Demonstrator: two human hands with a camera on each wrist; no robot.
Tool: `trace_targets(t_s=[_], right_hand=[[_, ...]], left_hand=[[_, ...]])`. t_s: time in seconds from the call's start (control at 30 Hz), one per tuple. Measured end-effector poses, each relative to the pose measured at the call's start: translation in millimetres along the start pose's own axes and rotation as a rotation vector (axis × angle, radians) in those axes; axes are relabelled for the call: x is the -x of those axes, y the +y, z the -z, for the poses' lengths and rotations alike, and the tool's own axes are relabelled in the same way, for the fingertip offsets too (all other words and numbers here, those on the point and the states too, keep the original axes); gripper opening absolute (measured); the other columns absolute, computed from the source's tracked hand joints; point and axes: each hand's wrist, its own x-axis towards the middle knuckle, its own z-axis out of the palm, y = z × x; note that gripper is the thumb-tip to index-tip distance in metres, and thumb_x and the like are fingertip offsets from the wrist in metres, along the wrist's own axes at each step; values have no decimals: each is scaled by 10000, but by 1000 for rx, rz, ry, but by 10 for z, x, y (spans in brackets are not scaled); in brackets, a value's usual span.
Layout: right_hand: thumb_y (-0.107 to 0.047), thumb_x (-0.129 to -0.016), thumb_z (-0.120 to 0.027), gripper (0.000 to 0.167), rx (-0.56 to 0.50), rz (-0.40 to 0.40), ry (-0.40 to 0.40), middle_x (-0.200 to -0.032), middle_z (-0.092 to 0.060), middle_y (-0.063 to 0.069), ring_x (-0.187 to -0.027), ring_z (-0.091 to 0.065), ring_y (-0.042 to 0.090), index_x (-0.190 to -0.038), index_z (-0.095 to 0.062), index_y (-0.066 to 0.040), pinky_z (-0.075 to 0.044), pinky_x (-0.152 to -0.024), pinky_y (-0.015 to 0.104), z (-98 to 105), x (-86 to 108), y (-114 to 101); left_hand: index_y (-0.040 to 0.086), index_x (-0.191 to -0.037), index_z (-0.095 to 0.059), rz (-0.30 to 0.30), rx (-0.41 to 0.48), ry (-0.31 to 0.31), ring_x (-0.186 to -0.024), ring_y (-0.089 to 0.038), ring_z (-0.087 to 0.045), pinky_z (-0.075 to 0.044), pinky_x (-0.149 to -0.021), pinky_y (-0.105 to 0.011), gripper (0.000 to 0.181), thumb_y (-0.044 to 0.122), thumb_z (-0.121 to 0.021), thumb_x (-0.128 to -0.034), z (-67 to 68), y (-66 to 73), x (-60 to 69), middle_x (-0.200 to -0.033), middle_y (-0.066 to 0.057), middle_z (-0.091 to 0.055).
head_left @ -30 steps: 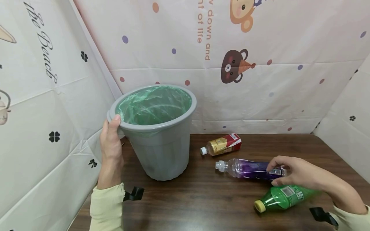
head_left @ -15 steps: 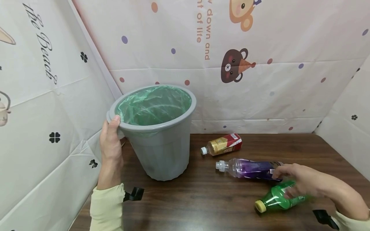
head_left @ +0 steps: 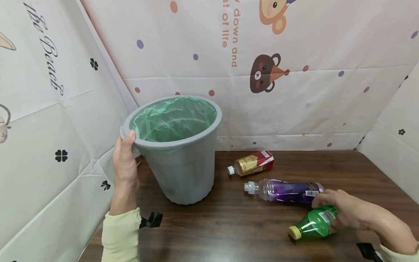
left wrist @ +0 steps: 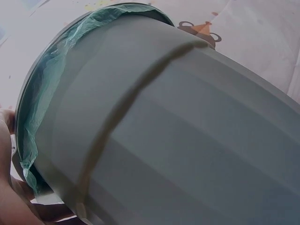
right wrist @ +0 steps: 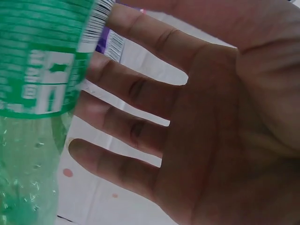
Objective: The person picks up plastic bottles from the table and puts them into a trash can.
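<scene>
A grey trash bin point(head_left: 183, 171) lined with a green plastic bag point(head_left: 176, 123) stands at the left of the table. My left hand point(head_left: 125, 160) grips its rim on the left side, thumb over the edge. At the lower right my right hand point(head_left: 353, 211) holds a green plastic bottle point(head_left: 315, 222) with a yellow cap, fingers on the far side and thumb on the near side. In the right wrist view the green bottle point(right wrist: 42, 84) hides the fingertips. Just behind it lies a purple-labelled clear bottle point(head_left: 288, 191).
A bottle with a gold and red label point(head_left: 253, 163) lies farther back, its white cap toward the bin. Printed white cloth point(head_left: 311, 105) hangs behind and on both sides of the dark wooden table point(head_left: 229, 225).
My right hand has moved off the purple-labelled bottle, down and slightly right, onto the green bottle, whose body looks slightly raised. My left hand and the bin have stayed put.
</scene>
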Motion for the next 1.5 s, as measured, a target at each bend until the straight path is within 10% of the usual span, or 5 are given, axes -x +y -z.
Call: trace_targets(t_s=[0.27, 0.77, 1.5], right_hand=[[5, -640, -937, 593, -55, 61, -47, -1071, -619, 22, -930, -527, 209, -1132, -667, -188, -465, -712, 269, -46, 32, 54], [49, -679, -930, 565, -148, -101, -118, -1094, -630, 63, -977, -560, 286, -1145, -686, -157, -525, -778, 473, -102, 35, -75], [-297, -896, -872, 605, -144, -11, -14, -1122, -690, 55, -1003, -640, 286, -1360, -615, -5, -554, -735, 400, 26, 45, -113]], left_hand=[[49, -1492, -566, 0, 4, 5, -1337, -230, -464, -294, -1140, -328, 545, 338, -594, -1031, 1, 3, 4, -1434, -127, -579], [63, -1535, -535, -20, 7, -37, -1388, -237, -448, -282, -1172, -345, 562, 326, -579, -1040, -5, -2, 5, -1522, -143, -537], [76, -1516, -553, 13, -12, -6, -1360, -221, -453, -281, -1156, -344, 556, 358, -589, -1038, 7, 12, 14, -1480, -118, -562]])
